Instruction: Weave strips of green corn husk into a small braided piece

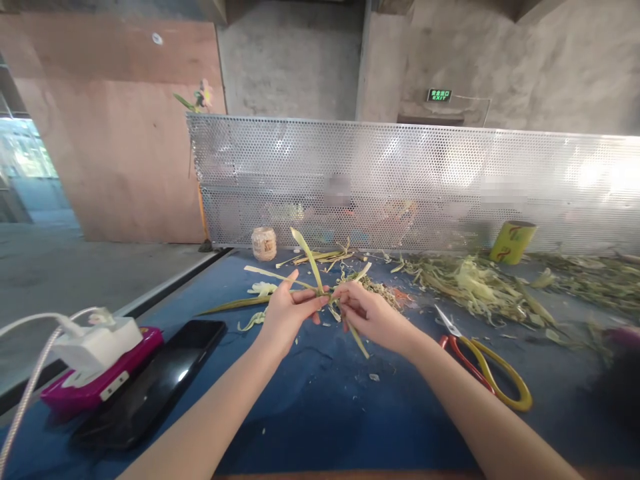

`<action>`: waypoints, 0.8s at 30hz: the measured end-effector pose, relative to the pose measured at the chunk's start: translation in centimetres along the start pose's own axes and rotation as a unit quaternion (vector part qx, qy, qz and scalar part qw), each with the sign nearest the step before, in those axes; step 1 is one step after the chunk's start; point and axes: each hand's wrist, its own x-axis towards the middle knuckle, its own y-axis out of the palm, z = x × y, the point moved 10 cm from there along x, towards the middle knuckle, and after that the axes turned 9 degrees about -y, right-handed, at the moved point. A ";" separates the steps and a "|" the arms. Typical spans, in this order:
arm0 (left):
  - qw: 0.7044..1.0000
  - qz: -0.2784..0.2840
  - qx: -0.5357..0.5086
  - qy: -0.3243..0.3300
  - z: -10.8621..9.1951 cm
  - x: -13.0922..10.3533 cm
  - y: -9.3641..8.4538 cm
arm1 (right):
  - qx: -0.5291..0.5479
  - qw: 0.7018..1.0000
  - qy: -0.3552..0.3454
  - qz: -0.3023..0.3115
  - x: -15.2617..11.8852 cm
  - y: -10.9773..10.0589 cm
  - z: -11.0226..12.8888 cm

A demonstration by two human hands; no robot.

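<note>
Pale green plant strips (311, 261) meet at a point between my two hands, above the blue table (320, 413). My left hand (290, 308) pinches them with thumb and fingers; one strip rises upright and others stick out to the left. On the right, my right hand (366, 312) has its fingers closed on the same bunch, with a strip end hanging below it. The exact spot where the fingertips meet the strips is small and partly hidden by the fingers.
Scissors (477, 360) with red and yellow handles lie right of my right arm. Dried strips (470, 287) pile up behind them, near a yellow-green can (513, 242). A black phone (155, 383) and a magenta power strip (105, 380) lie left. A perforated metal screen (310, 160) stands behind.
</note>
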 end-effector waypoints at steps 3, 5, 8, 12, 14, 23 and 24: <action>0.999 0.004 -0.033 -0.041 0.7 0.2 -0.2 | 0.064 0.998 -0.004 0.005 0.1 -0.2 -0.1; 0.996 0.003 -0.066 -0.066 1.0 0.3 -0.3 | 0.098 0.995 0.002 -0.012 0.1 -0.6 -0.4; 0.991 0.001 -0.104 -0.080 1.2 0.5 -0.3 | 0.062 0.997 -0.017 -0.029 0.1 -1.4 -0.5; 0.985 0.000 -0.122 -0.119 2.0 0.5 -0.3 | -0.149 0.985 -0.082 -0.026 0.1 -2.0 0.4; 0.984 0.005 -0.119 -0.135 2.3 0.3 -0.1 | -0.273 0.955 -0.115 -0.018 -0.1 -2.0 1.1; 0.985 -0.003 -0.094 -0.143 2.7 0.2 0.1 | -0.447 0.877 -0.175 0.003 -0.8 -1.7 2.2; 0.987 -0.002 -0.087 -0.136 2.7 0.2 0.1 | -0.438 0.882 -0.174 0.005 -0.7 -1.7 2.2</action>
